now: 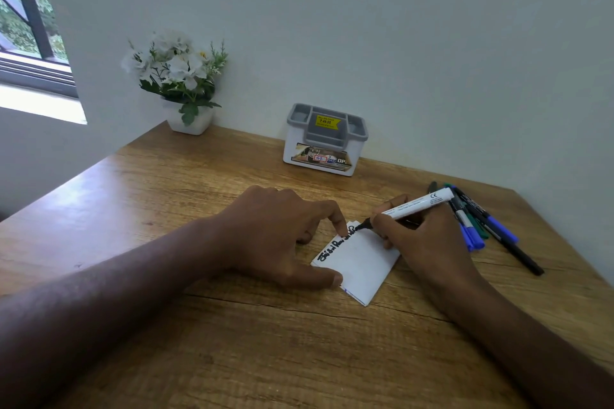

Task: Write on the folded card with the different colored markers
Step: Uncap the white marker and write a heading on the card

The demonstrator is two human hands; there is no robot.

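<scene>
A: Folded card (360, 262)?
B: Desk (199, 196) centre; one black line written, rest blank.
A: Hands?
B: Left hand (282, 236) pins card; right hand (422, 236) clamped on black marker (412, 206).
A: Remaining?
B: Blue, green markers (481, 226), three o'clock, likely unused.

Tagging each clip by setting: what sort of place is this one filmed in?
Probably a home or small office writing desk: a wooden table in a wall corner beside a window, with a desk organiser and a potted white flower plant.

Left hand (282, 236) pressed flat, right hand (422, 236) in pen grip
</scene>
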